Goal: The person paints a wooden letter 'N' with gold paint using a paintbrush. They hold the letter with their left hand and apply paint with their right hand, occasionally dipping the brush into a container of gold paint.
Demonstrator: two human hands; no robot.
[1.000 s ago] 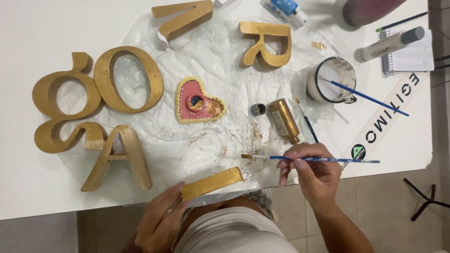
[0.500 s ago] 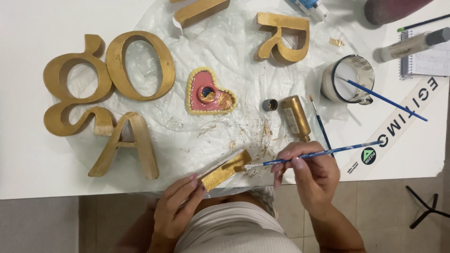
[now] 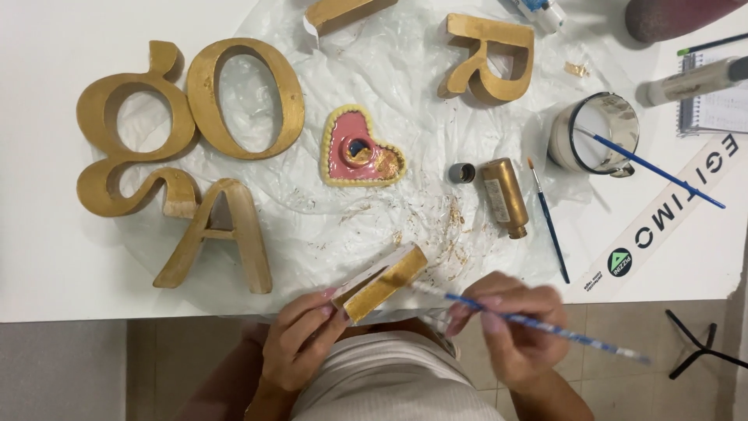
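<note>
My left hand (image 3: 300,343) grips a small gold-painted wooden block (image 3: 386,282) by its lower end and holds it tilted over the table's near edge. In my right hand (image 3: 510,327) is a thin blue paintbrush (image 3: 545,327); its tip reaches toward the block's right end, though motion blur hides whether the two touch. A pink heart-shaped dish (image 3: 361,150) with gold paint in it lies on the plastic sheet (image 3: 405,86) just beyond the block.
Large gold letters (image 3: 191,152) lie at the left and another gold letter (image 3: 489,56) at the back. A gold paint bottle (image 3: 505,195) lies on its side beside its cap (image 3: 461,172). A second brush (image 3: 549,222), a cup (image 3: 596,132) holding a brush, and a notebook (image 3: 717,101) sit to the right.
My left hand has lifted the gold block from flat on the table and tilted it up. My right hand has brought the brush tip in toward the block.
</note>
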